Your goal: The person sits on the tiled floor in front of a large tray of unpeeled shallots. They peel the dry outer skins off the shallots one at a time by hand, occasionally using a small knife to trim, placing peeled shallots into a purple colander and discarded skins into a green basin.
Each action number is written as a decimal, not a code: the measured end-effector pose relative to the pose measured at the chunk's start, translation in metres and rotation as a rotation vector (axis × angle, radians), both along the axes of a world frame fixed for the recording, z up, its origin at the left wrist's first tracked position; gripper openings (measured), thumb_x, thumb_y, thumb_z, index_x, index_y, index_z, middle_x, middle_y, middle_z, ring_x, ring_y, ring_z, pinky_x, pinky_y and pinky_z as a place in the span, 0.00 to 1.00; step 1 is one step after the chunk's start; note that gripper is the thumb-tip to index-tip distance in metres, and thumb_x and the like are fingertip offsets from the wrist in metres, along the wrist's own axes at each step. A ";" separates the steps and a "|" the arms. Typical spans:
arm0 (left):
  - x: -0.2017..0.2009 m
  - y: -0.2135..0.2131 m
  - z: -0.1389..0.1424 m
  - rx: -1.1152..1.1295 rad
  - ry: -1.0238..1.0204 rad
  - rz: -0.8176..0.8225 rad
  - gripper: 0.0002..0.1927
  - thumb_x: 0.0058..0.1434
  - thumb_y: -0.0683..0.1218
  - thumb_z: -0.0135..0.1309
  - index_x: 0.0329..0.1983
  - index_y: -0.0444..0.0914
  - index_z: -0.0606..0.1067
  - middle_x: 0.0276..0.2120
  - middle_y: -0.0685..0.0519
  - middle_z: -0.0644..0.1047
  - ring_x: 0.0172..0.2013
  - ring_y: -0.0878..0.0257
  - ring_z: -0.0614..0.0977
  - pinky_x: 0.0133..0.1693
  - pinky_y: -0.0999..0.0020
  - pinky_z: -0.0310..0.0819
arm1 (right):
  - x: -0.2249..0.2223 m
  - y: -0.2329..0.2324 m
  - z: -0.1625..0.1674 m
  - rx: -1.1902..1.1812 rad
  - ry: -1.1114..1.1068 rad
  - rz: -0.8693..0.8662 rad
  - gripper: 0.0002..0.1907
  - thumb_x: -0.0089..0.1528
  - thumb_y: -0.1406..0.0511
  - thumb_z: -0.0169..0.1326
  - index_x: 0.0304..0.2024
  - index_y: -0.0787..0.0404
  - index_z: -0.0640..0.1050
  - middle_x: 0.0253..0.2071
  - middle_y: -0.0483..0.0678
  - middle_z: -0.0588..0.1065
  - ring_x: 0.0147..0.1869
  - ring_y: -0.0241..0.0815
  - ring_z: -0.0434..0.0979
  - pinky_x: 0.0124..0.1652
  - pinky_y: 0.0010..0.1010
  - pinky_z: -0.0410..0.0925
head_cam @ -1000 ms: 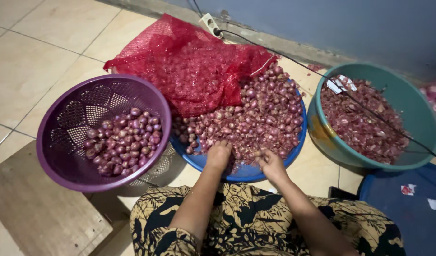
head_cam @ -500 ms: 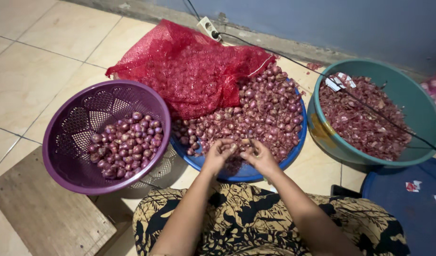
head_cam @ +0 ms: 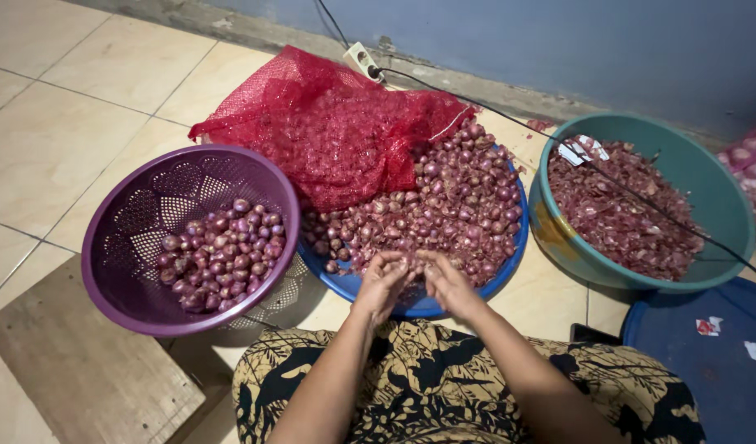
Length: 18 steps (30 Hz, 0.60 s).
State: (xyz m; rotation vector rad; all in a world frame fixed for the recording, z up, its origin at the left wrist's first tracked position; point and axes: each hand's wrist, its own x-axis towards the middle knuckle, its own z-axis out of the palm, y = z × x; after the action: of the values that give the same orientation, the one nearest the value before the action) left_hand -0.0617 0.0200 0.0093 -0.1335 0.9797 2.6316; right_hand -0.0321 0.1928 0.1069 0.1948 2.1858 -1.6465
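Observation:
My left hand [head_cam: 384, 281] and my right hand [head_cam: 445, 282] meet fingertip to fingertip over the near rim of a blue tray [head_cam: 370, 292]. The fingers are pinched around a small shallot, mostly hidden between them. The tray holds a heap of unpeeled shallots [head_cam: 444, 210], partly covered by a red mesh sack [head_cam: 329, 123]. A purple perforated basket [head_cam: 139, 205] to the left contains peeled shallots [head_cam: 222, 263].
A teal basin [head_cam: 715, 189] at right is full of shallot skins [head_cam: 625, 214], with a black cable [head_cam: 559, 148] running across it from a white power strip [head_cam: 363, 62]. A dark blue lid [head_cam: 707, 362] lies at lower right, a wooden board [head_cam: 82, 370] at lower left.
Both hands lifted off the shallot heap and drew together at the tray's near rim, fingers closing on a shallot. The camera view shifted slightly.

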 end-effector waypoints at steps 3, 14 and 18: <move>-0.001 0.000 -0.009 0.012 -0.045 0.024 0.14 0.64 0.37 0.54 0.53 0.38 0.69 0.44 0.49 0.79 0.44 0.59 0.83 0.47 0.67 0.80 | 0.010 -0.005 -0.007 0.043 0.176 0.106 0.26 0.68 0.61 0.47 0.70 0.52 0.64 0.27 0.39 0.68 0.28 0.31 0.66 0.29 0.23 0.64; 0.000 0.001 -0.031 0.070 -0.051 0.062 0.13 0.65 0.38 0.55 0.52 0.38 0.71 0.43 0.50 0.80 0.43 0.62 0.82 0.47 0.68 0.80 | 0.011 -0.003 -0.041 0.195 0.352 0.080 0.25 0.67 0.60 0.50 0.67 0.54 0.68 0.30 0.44 0.71 0.33 0.37 0.72 0.35 0.31 0.68; 0.000 0.002 -0.028 0.050 -0.057 0.051 0.12 0.65 0.38 0.56 0.50 0.38 0.70 0.43 0.49 0.80 0.43 0.61 0.82 0.47 0.68 0.80 | 0.011 -0.004 -0.038 0.288 0.428 0.077 0.23 0.67 0.61 0.50 0.65 0.54 0.69 0.33 0.47 0.74 0.37 0.40 0.75 0.39 0.34 0.71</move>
State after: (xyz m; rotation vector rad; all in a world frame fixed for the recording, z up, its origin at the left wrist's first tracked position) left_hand -0.0612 0.0216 -0.0190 -0.2230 0.9028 2.6806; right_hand -0.0209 0.1883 0.0689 -0.1807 2.7076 -1.4243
